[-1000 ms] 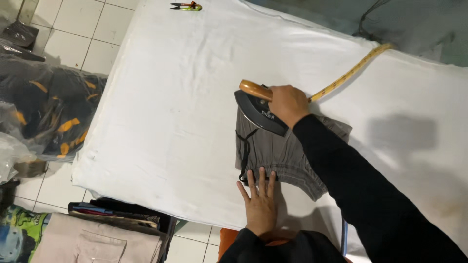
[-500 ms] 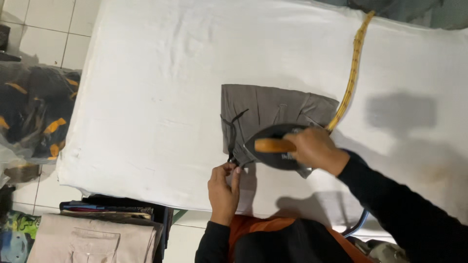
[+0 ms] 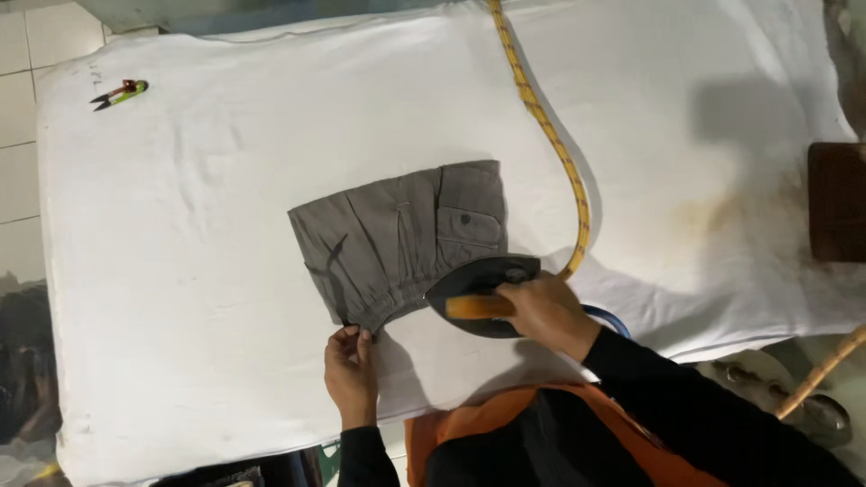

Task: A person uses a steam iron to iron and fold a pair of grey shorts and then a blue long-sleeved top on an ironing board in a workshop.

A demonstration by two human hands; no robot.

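A white padded ironing table fills most of the view, its cloth stained brownish toward the right. Near the middle lies a small grey pleated garment with a buttoned pocket flap, spread flat. A yellow braided cord runs from the far edge down toward the near side, curving to the dark iron, which sits on the garment's near right corner. The right hand is clenched around the iron's orange handle. The left hand pinches the garment's near left corner between its fingertips, holding it against the cloth. At the right edge rests a dark brown pad. Far left on the table, well apart from the garment, lie small thread snips with red and green handles.
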